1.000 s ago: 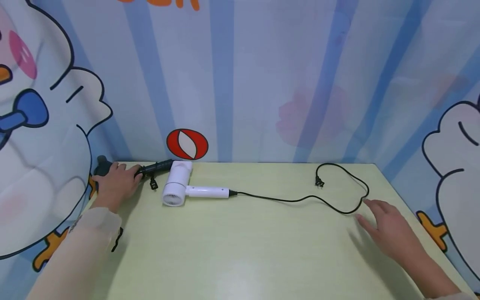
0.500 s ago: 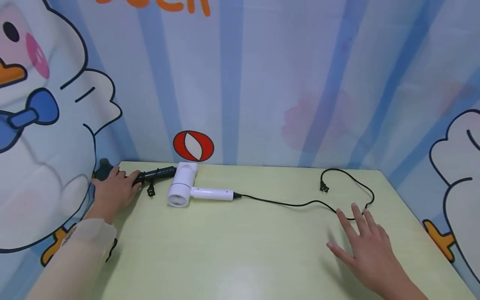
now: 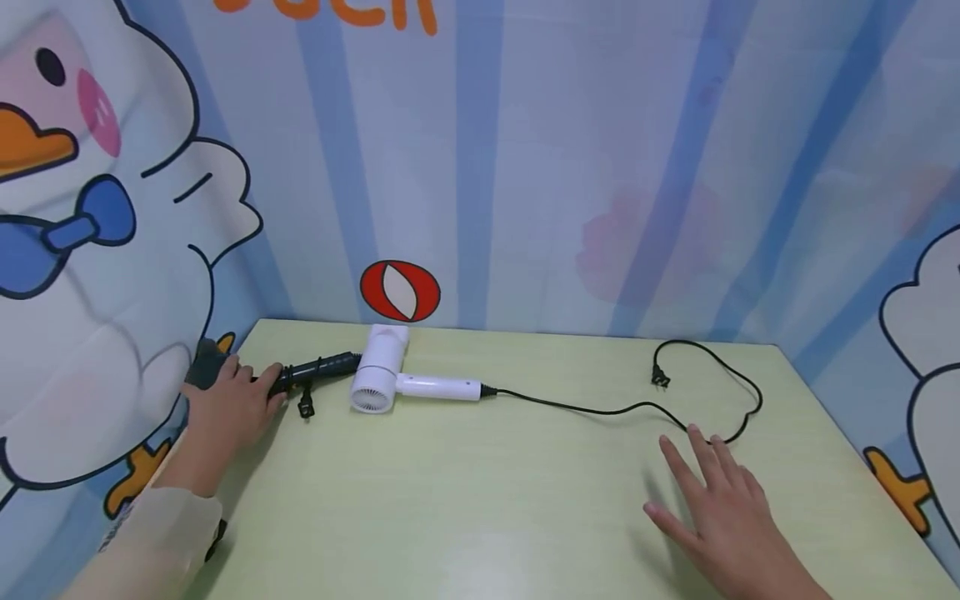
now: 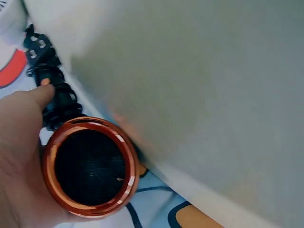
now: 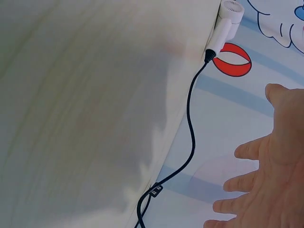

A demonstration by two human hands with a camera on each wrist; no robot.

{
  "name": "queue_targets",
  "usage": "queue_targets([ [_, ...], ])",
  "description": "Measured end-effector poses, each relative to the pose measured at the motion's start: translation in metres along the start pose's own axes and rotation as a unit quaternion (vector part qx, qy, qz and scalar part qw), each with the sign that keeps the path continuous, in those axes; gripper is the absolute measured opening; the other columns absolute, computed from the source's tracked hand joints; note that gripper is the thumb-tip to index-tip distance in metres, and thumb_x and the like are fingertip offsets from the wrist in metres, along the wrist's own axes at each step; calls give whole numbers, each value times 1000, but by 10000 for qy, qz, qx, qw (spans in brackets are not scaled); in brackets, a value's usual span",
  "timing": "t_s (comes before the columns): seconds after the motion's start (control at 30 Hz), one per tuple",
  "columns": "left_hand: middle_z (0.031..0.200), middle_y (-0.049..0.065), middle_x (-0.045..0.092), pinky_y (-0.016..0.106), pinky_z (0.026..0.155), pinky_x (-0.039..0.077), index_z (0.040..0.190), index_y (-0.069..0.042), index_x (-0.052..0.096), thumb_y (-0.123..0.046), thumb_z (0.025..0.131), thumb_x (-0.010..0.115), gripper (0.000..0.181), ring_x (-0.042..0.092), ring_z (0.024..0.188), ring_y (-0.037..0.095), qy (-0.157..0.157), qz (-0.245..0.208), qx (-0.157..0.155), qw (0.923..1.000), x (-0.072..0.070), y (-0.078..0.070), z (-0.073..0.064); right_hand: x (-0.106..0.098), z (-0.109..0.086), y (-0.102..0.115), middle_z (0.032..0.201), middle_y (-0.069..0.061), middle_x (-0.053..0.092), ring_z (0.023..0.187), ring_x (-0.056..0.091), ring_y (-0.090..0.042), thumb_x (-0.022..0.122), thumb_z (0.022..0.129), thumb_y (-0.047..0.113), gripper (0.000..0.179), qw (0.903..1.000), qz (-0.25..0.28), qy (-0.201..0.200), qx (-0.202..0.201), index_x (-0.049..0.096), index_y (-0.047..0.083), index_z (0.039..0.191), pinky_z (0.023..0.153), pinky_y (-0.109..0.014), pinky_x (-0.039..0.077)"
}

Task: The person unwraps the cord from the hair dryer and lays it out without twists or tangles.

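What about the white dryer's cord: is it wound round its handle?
No, the cord trails from the white dryer across the table toward the right side.

A table [image 3: 465, 500] stands with a backdrop [image 3: 547, 150] behind it. Near its far left corner, the left hand [image 3: 232, 408] holds the first hair dryer [image 3: 204, 367], whose handle [image 3: 322, 369] points right — its plug [image 3: 306, 406] just in front. Beside that handle's end, left of centre, lies the second hair dryer [image 3: 377, 367]. Its cord [image 3: 570, 407] runs right, then bends back to another plug [image 3: 660, 377] near the far edge. The right hand [image 3: 720, 525] is before the cord's bend, at right.
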State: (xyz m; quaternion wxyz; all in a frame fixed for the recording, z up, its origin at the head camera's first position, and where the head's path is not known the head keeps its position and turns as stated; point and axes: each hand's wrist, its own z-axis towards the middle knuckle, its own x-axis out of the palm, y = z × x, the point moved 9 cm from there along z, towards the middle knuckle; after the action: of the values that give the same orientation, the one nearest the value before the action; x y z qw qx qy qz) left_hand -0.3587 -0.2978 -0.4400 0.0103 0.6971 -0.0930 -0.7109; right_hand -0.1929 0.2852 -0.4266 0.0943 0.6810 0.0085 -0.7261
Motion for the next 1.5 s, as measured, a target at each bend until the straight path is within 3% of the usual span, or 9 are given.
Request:
queue_targets([
  [0.23, 138, 35, 49, 91, 86, 21, 147, -7, 46, -40, 100, 58, 58, 26, 140, 52, -4, -160, -140, 9998, -2, -3, -30, 1, -1, 3, 164, -24, 19, 145, 20, -53, 54, 94, 67, 86, 10000, 74, 8, -52, 35, 13, 158, 103, -77, 22],
  [0.6, 139, 35, 46, 92, 84, 18, 147, -8, 46, -45, 97, 63, 65, 22, 142, 55, 403, -182, -258, 9987, 5, -4, -78, 0, -2, 9, 162, -24, 24, 144, 23, -52, 56, 94, 66, 84, 9997, -53, -102, -225, 39, 13, 157, 101, -77, 27],
  [0.93, 141, 31, 47, 92, 84, 18, 149, -11, 47, -48, 95, 65, 68, 25, 141, 53, 338, 6, -149, 9993, 3, -13, -116, -2, -1, 10, 165, -22, 19, 146, 20, -51, 53, 95, 66, 85, 9998, -34, -66, -168, 33, 15, 159, 103, -77, 22],
  [1.27, 141, 26, 52, 91, 81, 23, 147, -16, 53, -51, 90, 70, 69, 33, 141, 49, 1, 267, 257, 9993, -2, -50, -138, -3, 1, 13, 165, -22, 19, 146, 20, -51, 53, 96, 65, 85, 9998, -26, -107, -193, 32, 14, 160, 104, -76, 21],
  [1.4, 140, 23, 54, 90, 81, 26, 145, -18, 55, -58, 86, 70, 73, 35, 140, 48, 50, 407, 292, 9987, -4, -72, -142, -4, 2, 15, 165, -22, 20, 147, 20, -50, 53, 96, 64, 84, 9995, -24, -168, -256, 32, 14, 160, 104, -75, 21],
  [1.5, 141, 19, 55, 90, 81, 27, 146, -19, 55, -64, 86, 66, 75, 35, 140, 47, 283, 500, 304, 9979, -4, -91, -143, -3, 3, 16, 165, -22, 20, 147, 20, -50, 53, 96, 65, 84, 9997, -8, -108, -237, 33, 13, 159, 104, -75, 21],
])
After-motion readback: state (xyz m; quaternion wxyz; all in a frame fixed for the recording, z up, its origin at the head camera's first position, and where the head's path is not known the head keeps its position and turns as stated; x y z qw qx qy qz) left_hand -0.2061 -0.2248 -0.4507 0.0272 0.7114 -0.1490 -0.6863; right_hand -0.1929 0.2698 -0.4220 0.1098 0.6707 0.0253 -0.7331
